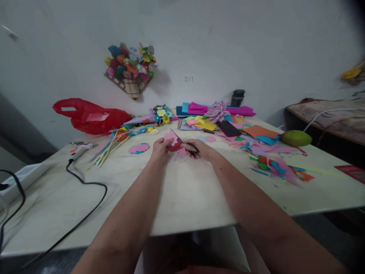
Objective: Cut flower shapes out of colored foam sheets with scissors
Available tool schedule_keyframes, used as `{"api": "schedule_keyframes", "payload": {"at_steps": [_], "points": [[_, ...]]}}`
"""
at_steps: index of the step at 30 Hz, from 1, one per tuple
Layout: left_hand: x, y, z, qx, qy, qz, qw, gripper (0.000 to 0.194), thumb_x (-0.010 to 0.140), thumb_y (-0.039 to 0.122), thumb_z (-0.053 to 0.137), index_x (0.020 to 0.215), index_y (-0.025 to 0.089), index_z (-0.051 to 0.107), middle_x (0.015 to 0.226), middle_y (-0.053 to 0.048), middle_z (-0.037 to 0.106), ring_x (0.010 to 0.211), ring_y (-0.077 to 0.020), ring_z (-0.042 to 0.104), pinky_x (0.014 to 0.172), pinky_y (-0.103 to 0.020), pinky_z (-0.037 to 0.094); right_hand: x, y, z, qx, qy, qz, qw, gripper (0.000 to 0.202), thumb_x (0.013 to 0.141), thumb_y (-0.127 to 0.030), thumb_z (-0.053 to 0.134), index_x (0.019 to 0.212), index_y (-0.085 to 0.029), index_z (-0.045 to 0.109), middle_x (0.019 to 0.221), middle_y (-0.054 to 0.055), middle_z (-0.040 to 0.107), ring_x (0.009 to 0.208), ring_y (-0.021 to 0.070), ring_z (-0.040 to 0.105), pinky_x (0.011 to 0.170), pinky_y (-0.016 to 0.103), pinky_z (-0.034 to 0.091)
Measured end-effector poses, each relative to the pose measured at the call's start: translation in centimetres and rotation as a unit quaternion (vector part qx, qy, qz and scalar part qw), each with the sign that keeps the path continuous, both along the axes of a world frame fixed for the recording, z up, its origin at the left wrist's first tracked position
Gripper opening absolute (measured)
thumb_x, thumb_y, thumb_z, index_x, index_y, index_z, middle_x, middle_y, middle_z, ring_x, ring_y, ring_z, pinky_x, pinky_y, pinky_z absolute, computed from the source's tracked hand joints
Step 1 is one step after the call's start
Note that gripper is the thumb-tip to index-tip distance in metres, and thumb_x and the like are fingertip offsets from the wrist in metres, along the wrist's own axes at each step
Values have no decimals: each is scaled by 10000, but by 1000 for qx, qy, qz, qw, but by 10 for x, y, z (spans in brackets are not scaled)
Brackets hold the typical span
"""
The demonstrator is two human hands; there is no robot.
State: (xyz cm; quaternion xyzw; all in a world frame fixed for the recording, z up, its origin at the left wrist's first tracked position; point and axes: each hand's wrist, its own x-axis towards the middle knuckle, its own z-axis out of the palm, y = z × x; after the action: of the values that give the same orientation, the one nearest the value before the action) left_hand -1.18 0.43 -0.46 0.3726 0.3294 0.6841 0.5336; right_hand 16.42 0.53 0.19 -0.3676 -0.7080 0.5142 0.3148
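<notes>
My left hand [161,149] pinches a pink scalloped paper piece [170,139] above the middle of the table. Black-handled scissors [192,148] are in my right hand [199,148], their blades pointing up and left beside the pink piece. Something red and round [175,145] lies just under the pink piece, partly hidden by it. Small pink scraps [181,153] are scattered on the table between my hands. Left of my left hand, a pink scalloped disc with blue edging [139,148] lies flat.
A glue gun [80,149] with a black cord and a power strip [21,180] are at the left. Behind lie a red bag [91,116] and coloured sheets [196,108]. Paper scraps [281,169], a phone [228,128] and a green fruit [295,138] are at the right.
</notes>
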Motion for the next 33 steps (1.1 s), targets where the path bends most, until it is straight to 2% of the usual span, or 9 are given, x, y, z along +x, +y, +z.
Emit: {"api": "schedule_keyframes", "payload": {"at_steps": [11, 17, 26, 33], "points": [[0, 0, 1, -5, 4, 5, 1000, 300, 505, 160, 834, 673, 138, 587, 603, 5, 607, 547, -130, 602, 598, -290, 509, 0, -2, 2, -7, -2, -10, 1000, 226, 882, -382, 548, 803, -171, 527, 515, -48, 541, 348, 54, 452, 288, 162, 235], [1, -2, 3, -1, -5, 7, 1000, 240, 497, 131, 803, 614, 133, 593, 579, -11, 615, 522, -113, 585, 526, -235, 474, -1, -3, 2, -15, 10, -11, 1000, 221, 867, -388, 568, 829, -173, 533, 514, -51, 539, 346, 56, 446, 290, 161, 227], [1, -2, 3, -2, -28, 11, 1000, 248, 519, 116, 812, 641, 128, 596, 604, -11, 627, 531, -120, 598, 555, -259, 498, -1, -3, 2, -15, 7, -16, 1000, 214, 857, -382, 581, 879, -171, 557, 505, -51, 535, 348, 57, 447, 290, 159, 223], [2, -5, 6, -12, -31, 6, 999, 256, 518, 111, 811, 645, 122, 590, 609, -16, 633, 520, -105, 597, 515, -211, 488, -2, -5, 5, -20, -3, -28, 999, 200, 856, -367, 582, 869, -169, 561, 492, -55, 520, 340, 53, 435, 298, 156, 224]]}}
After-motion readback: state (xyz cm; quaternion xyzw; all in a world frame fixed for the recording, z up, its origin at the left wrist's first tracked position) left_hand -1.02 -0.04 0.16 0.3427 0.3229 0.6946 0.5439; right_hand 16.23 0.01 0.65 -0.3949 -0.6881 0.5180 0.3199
